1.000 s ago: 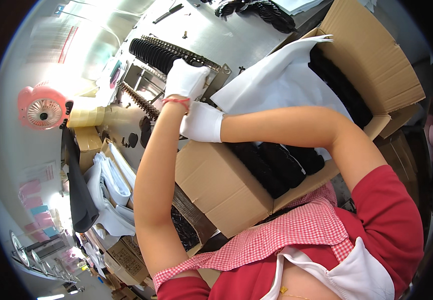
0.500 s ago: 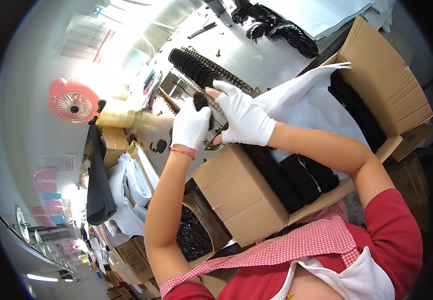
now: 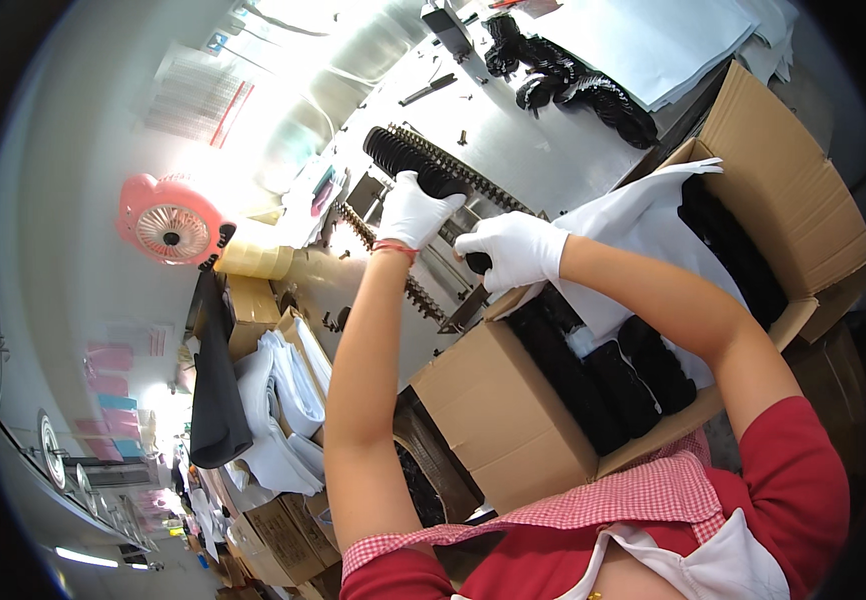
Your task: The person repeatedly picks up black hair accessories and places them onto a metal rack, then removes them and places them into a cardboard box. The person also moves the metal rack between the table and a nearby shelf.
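Observation:
My left hand, in a white glove with a red band at the wrist, is at the near end of a row of black discs lined up on a metal rack. Its thumb and fingers straddle the last discs, closed on them. My right hand, also white-gloved, is nearer the open cardboard box. A small black round piece is pinched in its fingers. Black fuzzy rolls and a white sheet lie in that box.
Bundled black discs and a black pen lie on the metal table, with white sheets behind at the right. A pink fan and yellow tape rolls stand left. A second box sits below my left forearm.
My left hand has moved to the row of discs. My right hand has drawn away from the row toward the box with a black piece in it. The whole view has shifted slightly.

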{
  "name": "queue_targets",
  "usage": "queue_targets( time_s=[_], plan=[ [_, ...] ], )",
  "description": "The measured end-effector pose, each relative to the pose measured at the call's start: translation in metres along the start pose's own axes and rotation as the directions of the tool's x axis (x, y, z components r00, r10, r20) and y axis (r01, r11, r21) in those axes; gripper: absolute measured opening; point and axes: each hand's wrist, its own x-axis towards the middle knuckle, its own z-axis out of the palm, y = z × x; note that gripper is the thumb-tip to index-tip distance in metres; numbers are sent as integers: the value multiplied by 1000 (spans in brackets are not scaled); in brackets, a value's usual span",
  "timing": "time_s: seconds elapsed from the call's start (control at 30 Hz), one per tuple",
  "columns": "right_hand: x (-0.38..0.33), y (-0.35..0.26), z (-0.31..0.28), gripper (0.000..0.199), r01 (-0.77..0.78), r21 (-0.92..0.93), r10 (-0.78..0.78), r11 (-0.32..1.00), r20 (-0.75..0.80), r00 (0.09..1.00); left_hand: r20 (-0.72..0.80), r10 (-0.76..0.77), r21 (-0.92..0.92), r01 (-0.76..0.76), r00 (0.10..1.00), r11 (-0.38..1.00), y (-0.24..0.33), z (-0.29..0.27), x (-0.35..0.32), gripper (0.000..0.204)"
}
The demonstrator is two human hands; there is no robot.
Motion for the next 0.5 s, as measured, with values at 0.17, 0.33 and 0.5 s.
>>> queue_targets(
  time_s=[0.17,0.33,0.5],
  plan=[
    [-2,3,-6,40,-13,1,13,1000,55,998,24,-49,-94,51,999,994,26,13,10,69],
    [-2,6,0,44,-51,5,50,999,75,996,-11,-133,10,133,991,991,48,28,8,37],
    [1,-1,9,62,-272,256,317,927,-154,936,-2,-157,287,151,988,946,24,-1,-8,31]
  ],
)
